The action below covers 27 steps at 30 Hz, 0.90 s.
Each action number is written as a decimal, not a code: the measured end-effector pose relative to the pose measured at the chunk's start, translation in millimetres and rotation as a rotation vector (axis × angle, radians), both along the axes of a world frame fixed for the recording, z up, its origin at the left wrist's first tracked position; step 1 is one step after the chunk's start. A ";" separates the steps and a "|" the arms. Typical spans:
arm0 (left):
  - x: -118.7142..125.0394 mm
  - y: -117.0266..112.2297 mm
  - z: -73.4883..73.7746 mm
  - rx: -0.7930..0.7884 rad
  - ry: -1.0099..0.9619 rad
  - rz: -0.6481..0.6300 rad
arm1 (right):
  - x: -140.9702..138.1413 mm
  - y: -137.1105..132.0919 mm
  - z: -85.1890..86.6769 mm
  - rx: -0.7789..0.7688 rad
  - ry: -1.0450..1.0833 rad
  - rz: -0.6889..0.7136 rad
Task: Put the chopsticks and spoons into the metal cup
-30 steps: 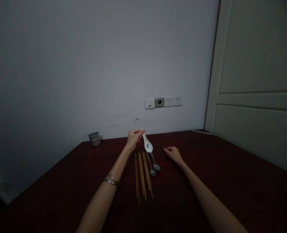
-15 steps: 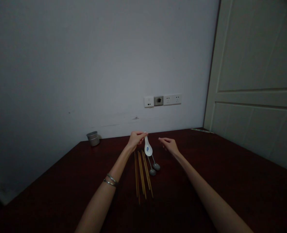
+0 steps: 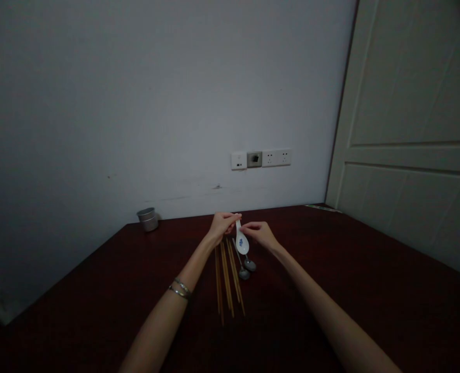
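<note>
A white soup spoon (image 3: pixel 242 244) with a small blue pattern in its bowl hangs handle up over the table. My left hand (image 3: pixel 222 227) pinches the top of its handle. From the other side my right hand (image 3: pixel 261 234) is closed, its fingertips at the middle of the same handle. Below and behind the spoon lie two metal spoons (image 3: pixel 244 273), bowls toward me, their handles partly covered by the white one. Several wooden chopsticks (image 3: pixel 226 280) lie side by side just left of them.
A metal cup (image 3: pixel 148 219) stands at the back left of the dark red table (image 3: pixel 315 259), near the wall. Sockets and switches (image 3: pixel 261 159) are on the wall behind. A pale panelled door (image 3: pixel 404 119) rises on the right.
My right hand has come left to the white spoon's handle. The left hand has shifted slightly right with the spoon. Chopsticks and metal spoons stay in place.
</note>
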<state>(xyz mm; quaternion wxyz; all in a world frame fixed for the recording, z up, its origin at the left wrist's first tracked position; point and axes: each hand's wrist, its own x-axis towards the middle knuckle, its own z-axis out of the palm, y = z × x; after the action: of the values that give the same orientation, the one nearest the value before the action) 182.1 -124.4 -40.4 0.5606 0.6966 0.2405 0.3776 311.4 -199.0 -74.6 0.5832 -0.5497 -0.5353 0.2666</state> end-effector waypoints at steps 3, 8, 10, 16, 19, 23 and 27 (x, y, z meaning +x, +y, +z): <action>1.1 1.5 -3.7 -0.028 -0.016 -0.004 | -1.8 1.2 -1.7 0.022 -0.017 -0.012; 1.7 7.6 -10.7 -0.009 -0.015 0.006 | 4.9 6.6 -10.5 0.023 -0.021 -0.062; -0.5 14.7 -15.1 -0.023 -0.025 0.043 | 13.5 11.5 -19.3 -0.016 -0.012 -0.117; -21.8 51.5 -37.0 -0.146 -0.143 0.205 | 40.7 25.6 -52.4 -0.194 -0.114 -0.270; -34.6 69.2 -50.8 -0.273 -0.238 0.275 | 46.3 26.9 -61.3 -0.272 -0.167 -0.309; -46.2 85.1 -67.9 -0.400 -0.280 0.341 | 47.8 25.8 -64.9 -0.306 -0.182 -0.303; -52.7 92.8 -78.8 -0.479 -0.303 0.365 | 47.1 25.3 -66.0 -0.329 -0.187 -0.281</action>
<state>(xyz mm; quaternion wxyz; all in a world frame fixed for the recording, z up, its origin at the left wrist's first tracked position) 129.4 -31.6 -119.3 0.6610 0.4265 0.3570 0.5037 358.5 -173.7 -140.6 0.4651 -0.7288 -0.4544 0.2145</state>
